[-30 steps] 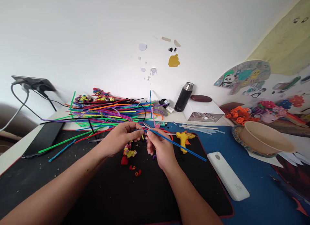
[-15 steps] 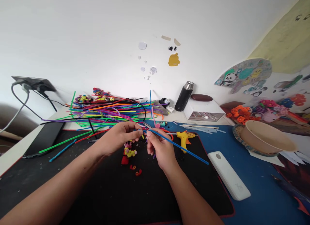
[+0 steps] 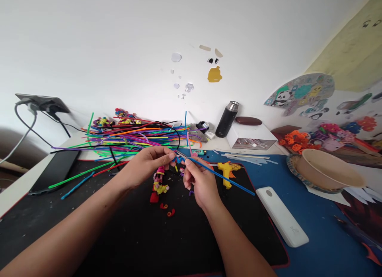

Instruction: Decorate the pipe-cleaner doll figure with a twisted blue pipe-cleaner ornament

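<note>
Blue pipe cleaner (image 3: 228, 179): slender, wavy stretch, then straight
Left fingers (image 3: 166, 160): pinching the wavy part
Right fingers (image 3: 192, 167): pinching where it straightens

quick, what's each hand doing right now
Left hand: closed, thumb and fingers pinching the wavy end of the blue pipe cleaner.
Right hand: closed, pinching the same blue pipe cleaner where its straight length begins.

Blu pipe clnr (image 3: 222, 176) in both hands (image 3: 205, 185)
</note>
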### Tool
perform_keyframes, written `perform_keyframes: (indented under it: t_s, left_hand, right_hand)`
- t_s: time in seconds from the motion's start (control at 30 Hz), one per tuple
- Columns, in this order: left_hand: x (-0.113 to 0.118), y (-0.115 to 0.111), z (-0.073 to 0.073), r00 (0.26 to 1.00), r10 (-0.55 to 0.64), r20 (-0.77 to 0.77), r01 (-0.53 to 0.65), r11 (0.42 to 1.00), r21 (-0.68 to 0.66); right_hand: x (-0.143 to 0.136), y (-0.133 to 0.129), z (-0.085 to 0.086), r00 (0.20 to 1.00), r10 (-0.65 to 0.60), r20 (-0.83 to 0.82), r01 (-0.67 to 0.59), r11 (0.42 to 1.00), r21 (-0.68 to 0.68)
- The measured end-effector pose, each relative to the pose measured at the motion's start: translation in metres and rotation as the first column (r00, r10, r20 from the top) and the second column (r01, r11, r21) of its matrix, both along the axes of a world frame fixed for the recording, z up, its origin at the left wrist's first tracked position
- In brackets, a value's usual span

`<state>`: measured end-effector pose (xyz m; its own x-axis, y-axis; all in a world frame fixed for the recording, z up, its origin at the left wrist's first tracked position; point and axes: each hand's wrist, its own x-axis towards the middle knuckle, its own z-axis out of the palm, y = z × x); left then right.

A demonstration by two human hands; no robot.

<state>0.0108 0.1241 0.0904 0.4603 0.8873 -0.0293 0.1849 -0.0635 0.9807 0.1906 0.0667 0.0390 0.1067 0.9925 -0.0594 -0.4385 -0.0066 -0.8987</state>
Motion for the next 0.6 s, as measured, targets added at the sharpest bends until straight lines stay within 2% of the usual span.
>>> perform_keyframes:
  t_s: [0.2,0.6]
  left_hand:
    - [0.0017,-0.0018,-0.0003,1.0,-0.022,0.008,0.023,0.999,-0.049]
    - [-0.0002,-0.0005,-0.0064,1.0,0.01,0.022,-0.009,0.998,-0.067]
  right_hand:
    - [-0.0003,0.0,-0.0033,1.0,0.008,-0.013,-0.008,1.0,0.0]
    - [-0.0006,-0.001,-0.0005,0.999,0.036,-0.006,-0.036,0.999,0.01]
